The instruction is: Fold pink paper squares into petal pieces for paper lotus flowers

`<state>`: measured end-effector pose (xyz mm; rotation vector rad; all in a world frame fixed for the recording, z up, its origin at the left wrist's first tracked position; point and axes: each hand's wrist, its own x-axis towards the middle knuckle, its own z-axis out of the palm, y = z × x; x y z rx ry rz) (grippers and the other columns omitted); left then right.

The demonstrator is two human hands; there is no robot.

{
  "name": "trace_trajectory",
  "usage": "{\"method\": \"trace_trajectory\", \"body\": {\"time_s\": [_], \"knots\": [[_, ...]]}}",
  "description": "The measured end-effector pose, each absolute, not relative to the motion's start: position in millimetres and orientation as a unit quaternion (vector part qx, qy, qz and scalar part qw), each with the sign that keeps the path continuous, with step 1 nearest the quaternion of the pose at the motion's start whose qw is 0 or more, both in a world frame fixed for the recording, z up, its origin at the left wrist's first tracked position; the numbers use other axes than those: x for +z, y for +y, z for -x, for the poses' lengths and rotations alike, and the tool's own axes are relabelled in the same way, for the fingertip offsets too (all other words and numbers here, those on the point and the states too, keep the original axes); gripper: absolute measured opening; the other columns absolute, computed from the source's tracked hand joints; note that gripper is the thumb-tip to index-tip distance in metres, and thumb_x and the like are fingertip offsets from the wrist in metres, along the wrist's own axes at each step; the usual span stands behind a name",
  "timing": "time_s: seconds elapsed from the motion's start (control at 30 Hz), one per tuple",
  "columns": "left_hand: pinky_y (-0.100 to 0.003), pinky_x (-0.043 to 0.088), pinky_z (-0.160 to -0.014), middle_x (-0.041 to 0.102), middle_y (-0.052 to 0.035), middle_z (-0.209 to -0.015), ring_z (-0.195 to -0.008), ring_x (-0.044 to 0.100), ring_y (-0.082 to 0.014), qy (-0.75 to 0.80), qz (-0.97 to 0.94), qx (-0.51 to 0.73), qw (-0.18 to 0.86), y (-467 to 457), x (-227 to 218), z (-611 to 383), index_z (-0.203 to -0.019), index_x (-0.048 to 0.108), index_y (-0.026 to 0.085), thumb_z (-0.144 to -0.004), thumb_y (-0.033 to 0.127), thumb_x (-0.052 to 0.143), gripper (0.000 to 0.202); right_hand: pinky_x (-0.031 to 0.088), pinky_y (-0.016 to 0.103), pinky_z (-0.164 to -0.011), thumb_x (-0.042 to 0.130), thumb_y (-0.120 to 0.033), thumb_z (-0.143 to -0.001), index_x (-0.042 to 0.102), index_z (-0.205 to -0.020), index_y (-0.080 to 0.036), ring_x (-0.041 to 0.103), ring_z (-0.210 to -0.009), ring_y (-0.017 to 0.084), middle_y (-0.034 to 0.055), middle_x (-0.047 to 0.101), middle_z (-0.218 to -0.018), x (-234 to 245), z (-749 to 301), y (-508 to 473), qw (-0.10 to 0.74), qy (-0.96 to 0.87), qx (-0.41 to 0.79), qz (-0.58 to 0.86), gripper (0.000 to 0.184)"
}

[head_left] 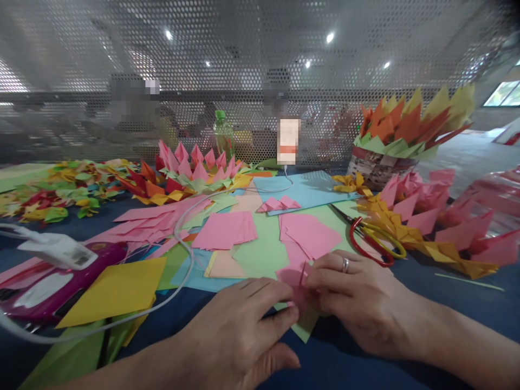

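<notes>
My right hand [361,298], with a ring on one finger, pinches a small folded piece of pink paper [290,275] just above the table. From the left, my left hand [247,322] has its bent fingertips at the same paper's near edge, its thumb held apart below. Fingers partly hide the fold. Right behind the hands lie two stacks of pink paper squares, one on the left [223,230] and one on the right [314,234]. Beyond them sits a short row of folded pink points [280,203]. Red-and-yellow-handled scissors [365,238] rest beside my right hand.
A white cable [179,227] loops from a charger [60,249] on a purple device [101,254]. Yellow sheets [114,287] lie at left. Folded paper flowers [199,162] and a green-capped bottle [223,132] stand behind. A paper-filled pot [365,165] stands at right before a perforated metal screen [244,70].
</notes>
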<state>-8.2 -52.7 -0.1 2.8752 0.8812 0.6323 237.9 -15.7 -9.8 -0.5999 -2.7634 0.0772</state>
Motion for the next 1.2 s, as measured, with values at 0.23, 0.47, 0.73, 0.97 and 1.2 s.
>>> {"method": "trace_trajectory", "body": {"time_s": [0.23,0.47,0.73,0.97,1.2], "knots": [[-0.031,0.053,-0.079,0.066,-0.0092,-0.106,-0.094,0.063,-0.0201,0.279,-0.932,0.231,0.005,-54.1,0.3,8.3,-0.102,0.068,0.014,-0.103,0.041,0.027,0.049,0.045,0.038,-0.084,0.050,-0.008,-0.085,0.061,-0.081,-0.016,0.054,-0.093,0.021,0.0045,0.064,-0.095,-13.4,-238.8,-16.4,0.180,-0.959,0.003,0.218,0.014],[-0.029,0.053,-0.079,0.069,-0.0086,-0.104,-0.093,0.065,-0.0196,0.274,-0.933,0.232,-0.013,-52.3,5.8,7.7,-0.101,0.070,0.014,-0.103,0.040,0.028,0.049,0.046,0.038,-0.082,0.047,-0.007,-0.087,0.062,-0.083,-0.016,0.054,-0.091,0.021,0.0052,0.065,-0.094,-13.0,-237.6,-15.9,0.182,-0.960,0.012,0.213,0.018],[-0.027,0.053,-0.081,0.070,-0.0081,-0.105,-0.095,0.065,-0.0193,0.272,-0.933,0.234,-0.014,-52.5,7.7,9.7,-0.102,0.071,0.016,-0.103,0.041,0.032,0.046,0.044,0.035,-0.085,0.045,0.000,-0.082,0.062,-0.100,-0.017,0.052,-0.099,0.021,0.0059,0.063,-0.106,-6.7,-242.4,-9.6,0.232,-0.949,0.044,0.210,0.030],[-0.027,0.053,-0.080,0.070,-0.0072,-0.103,-0.093,0.066,-0.0187,0.274,-0.936,0.220,-0.007,-51.3,9.3,9.0,-0.105,0.070,0.017,-0.103,0.038,0.032,0.044,0.041,0.034,-0.098,0.043,0.006,-0.080,0.053,-0.127,-0.027,0.047,-0.118,0.019,0.0051,0.051,-0.128,-0.2,-238.6,-1.0,0.164,-0.931,0.154,0.287,0.058],[-0.025,0.052,-0.084,0.070,-0.0073,-0.104,-0.095,0.065,-0.0178,0.270,-0.937,0.224,0.000,-52.5,6.3,7.8,-0.103,0.072,0.016,-0.103,0.038,0.034,0.043,0.041,0.035,-0.099,0.043,0.004,-0.084,0.055,-0.093,-0.021,0.049,-0.119,0.018,0.0048,0.055,-0.123,2.6,-236.8,-4.7,0.152,-0.923,0.184,0.302,0.029]]}}
